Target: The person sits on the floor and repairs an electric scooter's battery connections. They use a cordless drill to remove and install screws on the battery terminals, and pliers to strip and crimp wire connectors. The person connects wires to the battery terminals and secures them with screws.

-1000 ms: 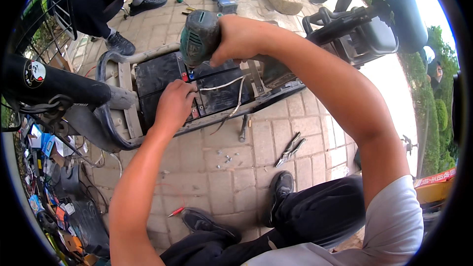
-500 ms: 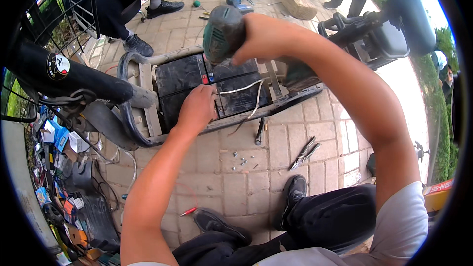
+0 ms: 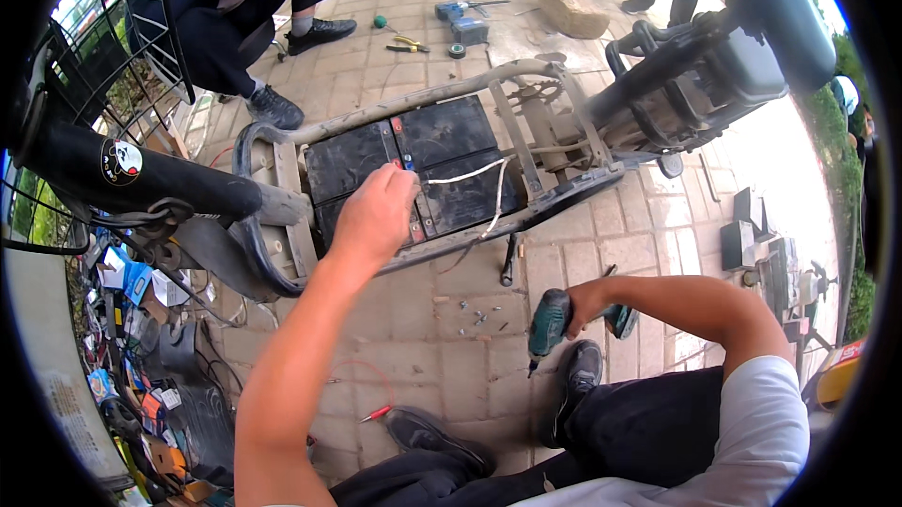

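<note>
Several black batteries [image 3: 448, 133] lie side by side in the open metal frame [image 3: 451, 254] of an electric two-wheeler. My left hand [image 3: 372, 216] reaches over them, its fingers closed near the terminals in the middle. What they pinch, if anything, is hidden. A white wire [image 3: 468, 171] runs from beside those fingers toward the right end of the frame. In my right hand [image 3: 589, 304] is a green and black cordless drill [image 3: 550, 324], low over the paving by my right shoe, its bit pointing down toward me. Small screws [image 3: 481, 316] are scattered left of the drill.
A dark wrench-like tool [image 3: 509, 260] lies by the frame's near edge. A red-handled probe [image 3: 379, 411] rests near my left shoe. Boxes and clutter [image 3: 141, 281] pile up on the left. Beyond the frame are pliers [image 3: 407, 45], a blue drill [image 3: 460, 11] and a seated person [image 3: 249, 0].
My right hand has brought the drill from above the batteries down to the paving at right. The left hand stays at the terminals. The view has shifted slightly.
</note>
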The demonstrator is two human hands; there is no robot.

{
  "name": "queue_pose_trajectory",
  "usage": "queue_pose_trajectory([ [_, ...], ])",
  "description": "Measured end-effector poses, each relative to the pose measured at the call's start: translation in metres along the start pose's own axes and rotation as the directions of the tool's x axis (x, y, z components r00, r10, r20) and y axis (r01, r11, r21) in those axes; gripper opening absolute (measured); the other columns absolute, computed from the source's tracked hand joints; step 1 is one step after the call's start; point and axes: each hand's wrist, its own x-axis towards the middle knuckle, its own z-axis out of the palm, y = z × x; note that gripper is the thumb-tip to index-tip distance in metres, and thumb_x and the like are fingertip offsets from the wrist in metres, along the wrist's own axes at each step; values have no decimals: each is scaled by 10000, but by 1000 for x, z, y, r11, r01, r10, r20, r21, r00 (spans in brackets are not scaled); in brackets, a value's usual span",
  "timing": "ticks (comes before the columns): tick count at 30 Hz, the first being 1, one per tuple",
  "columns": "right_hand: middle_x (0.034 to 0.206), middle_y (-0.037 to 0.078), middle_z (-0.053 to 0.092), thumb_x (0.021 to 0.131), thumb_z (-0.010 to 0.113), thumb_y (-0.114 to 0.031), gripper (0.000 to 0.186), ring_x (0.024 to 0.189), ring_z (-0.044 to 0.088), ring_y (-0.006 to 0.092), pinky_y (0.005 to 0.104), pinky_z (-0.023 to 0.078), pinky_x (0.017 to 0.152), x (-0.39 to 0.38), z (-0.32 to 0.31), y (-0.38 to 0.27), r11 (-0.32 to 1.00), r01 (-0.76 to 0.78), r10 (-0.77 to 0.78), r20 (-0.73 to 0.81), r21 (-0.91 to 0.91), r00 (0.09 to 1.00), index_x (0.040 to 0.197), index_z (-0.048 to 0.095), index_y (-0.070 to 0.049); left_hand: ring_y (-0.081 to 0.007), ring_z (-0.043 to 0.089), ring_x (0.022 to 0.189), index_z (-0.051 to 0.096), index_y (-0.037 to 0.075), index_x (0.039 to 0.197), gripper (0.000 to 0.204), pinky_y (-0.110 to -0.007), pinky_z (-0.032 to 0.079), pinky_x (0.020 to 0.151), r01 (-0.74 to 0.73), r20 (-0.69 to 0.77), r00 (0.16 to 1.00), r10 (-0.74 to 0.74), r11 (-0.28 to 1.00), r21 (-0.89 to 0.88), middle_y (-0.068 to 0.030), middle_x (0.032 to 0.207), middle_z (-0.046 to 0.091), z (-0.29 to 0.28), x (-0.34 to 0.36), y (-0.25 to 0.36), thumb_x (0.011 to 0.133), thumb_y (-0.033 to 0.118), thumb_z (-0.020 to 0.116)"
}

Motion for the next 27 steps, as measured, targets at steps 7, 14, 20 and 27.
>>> queue_pose_trajectory([
  [7,982,143,709,729,777,-399,491,928,662,305,412,505,828,-30,-19,-5,603,-354,341,-171,-715,924,1030,707,-17,-372,589,828,576,5,977,85,-415,483,718,31,61,998,-25,994,-107,-159,909,566,-12,-3,18,897,29,592],
  [14,892,175,667,859,635,-162,209,773,635,365,414,511,735,-80,-65,-219,337,257,-919,-376,-906,-120,986,656,3,-363,578,842,568,1,966,121,-404,483,731,-69,147,985,87,990,-125,-161,907,558,-19,3,27,858,-5,620],
  [20,925,159,697,845,668,-115,179,826,660,318,374,519,776,-46,-79,-235,615,491,-788,-457,-617,413,979,687,3,-344,586,815,568,1,985,155,-390,486,720,-97,104,988,112,986,-138,-154,909,555,-13,-1,29,845,-30,627],
  [27,765,84,674,799,663,-109,151,699,598,116,288,493,669,-38,-71,-231,673,650,-702,-584,-354,408,904,703,-9,-275,597,735,611,0,916,176,-353,497,652,-134,-17,991,132,983,-127,-125,871,576,-10,-7,33,774,-50,702],
])
